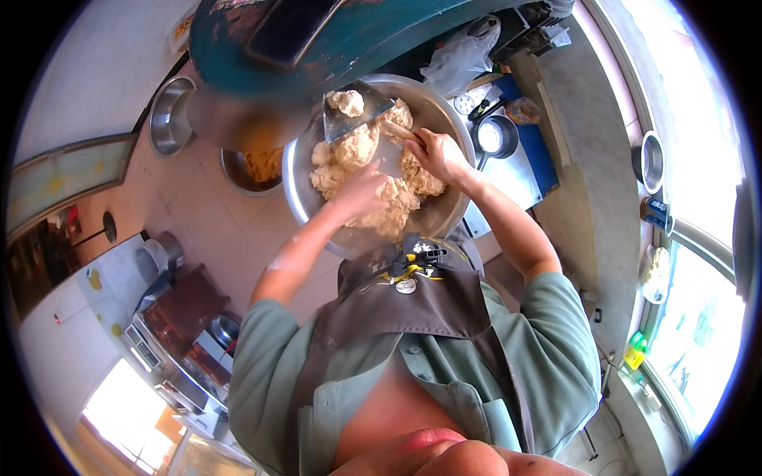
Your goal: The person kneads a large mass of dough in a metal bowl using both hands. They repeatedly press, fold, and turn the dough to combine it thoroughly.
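Note:
A wide steel basin [461, 128] stands in front of my apron, with lumps of pale, rough dough [355, 147] in it. My right hand [439, 156] is closed around a dough-smeared wooden handle [400, 131]. Beyond the handle's far end is a broad, flat metal blade [339, 128] with a dough lump on top; dough hides where they join. My left hand [364, 191] is down at the dough in the middle of the basin. Its fingers are blurred and partly hidden, so I cannot tell whether they grip any dough.
Left of the basin is a bowl of orange-yellow food [262, 166], with an empty-looking steel bowl [172, 116] farther out. A blue-green rounded machine or drum [351, 35] overhangs the far side. At right, a small saucepan [505, 134] and a plastic bag [464, 53] lie near a ledge.

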Motion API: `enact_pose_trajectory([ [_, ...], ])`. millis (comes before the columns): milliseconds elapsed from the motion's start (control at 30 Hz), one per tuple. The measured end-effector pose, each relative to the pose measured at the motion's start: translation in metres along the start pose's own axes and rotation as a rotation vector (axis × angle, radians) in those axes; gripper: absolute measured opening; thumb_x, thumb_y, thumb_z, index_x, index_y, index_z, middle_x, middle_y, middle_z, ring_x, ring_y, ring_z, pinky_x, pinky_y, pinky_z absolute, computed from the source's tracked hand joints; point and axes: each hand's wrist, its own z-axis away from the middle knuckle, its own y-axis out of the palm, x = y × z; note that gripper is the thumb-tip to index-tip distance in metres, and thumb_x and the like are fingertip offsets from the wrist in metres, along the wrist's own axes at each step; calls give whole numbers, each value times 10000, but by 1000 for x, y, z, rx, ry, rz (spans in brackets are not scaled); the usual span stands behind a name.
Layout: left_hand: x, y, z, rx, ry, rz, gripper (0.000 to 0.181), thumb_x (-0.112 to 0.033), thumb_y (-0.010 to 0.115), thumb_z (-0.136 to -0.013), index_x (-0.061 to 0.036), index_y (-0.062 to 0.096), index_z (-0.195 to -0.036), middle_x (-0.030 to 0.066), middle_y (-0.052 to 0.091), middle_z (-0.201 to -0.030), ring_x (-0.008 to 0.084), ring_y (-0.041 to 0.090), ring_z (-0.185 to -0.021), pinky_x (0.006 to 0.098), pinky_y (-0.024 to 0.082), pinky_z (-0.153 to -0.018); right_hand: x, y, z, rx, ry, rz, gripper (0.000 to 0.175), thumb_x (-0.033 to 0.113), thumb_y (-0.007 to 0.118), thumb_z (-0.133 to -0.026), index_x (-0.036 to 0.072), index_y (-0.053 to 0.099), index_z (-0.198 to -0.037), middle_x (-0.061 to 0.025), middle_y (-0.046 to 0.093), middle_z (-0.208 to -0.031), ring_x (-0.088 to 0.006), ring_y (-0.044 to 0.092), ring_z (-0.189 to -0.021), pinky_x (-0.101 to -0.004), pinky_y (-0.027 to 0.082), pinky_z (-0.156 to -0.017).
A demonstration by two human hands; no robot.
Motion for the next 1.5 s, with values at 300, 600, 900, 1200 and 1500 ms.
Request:
enact_pose_trajectory([
  [300, 5, 14, 37, -261, -94, 115, 412, -125, 782, -745, -64, 584, -1101, 99, 574, -1114, 307, 568, -1072, 406, 493, -904, 27, 1, -15, 11, -38, 80, 310, 311, 617, -923, 2, 639, -896, -258, 662, -757, -440, 657, -740, -512, 523, -675],
  [600, 0, 25, 46, -53, -329, 124, 255, -82, 679, -781, -30, 624, -1025, 150, 648, -980, 344, 640, -921, 448, 536, -806, 57, 13, -57, 96, -38, 395, 353, 339, 578, -960, 10, 631, -841, -252, 664, -749, -444, 652, -708, -518, 522, -645],
  [900, -13, -29, 77, 67, -445, 368, 496, -14, 528, -761, -124, 662, -1226, 219, 692, -946, 354, 669, -826, 454, 521, -736, 106, 36, -117, 250, -86, 580, 430, 346, 409, -1009, 24, 694, -1005, -240, 702, -889, -394, 694, -797, -485, 564, -707],
  [1200, 0, -15, 81, -225, -470, 760, 196, -155, 623, -894, -88, 626, -1079, 142, 693, -947, 289, 677, -792, 399, 513, -717, 58, 49, -140, 159, 3, 613, 416, 333, 470, -995, -17, 639, -1144, -304, 678, -942, -446, 681, -775, -539, 553, -718],
  [1500, 20, 26, 81, -347, -368, 752, 214, -135, 723, -772, -51, 621, -941, 157, 659, -929, 267, 653, -868, 423, 496, -738, 48, 65, -145, 163, -52, 644, 413, 308, 493, -985, -6, 613, -1226, -296, 674, -868, -431, 676, -740, -499, 556, -627],
])
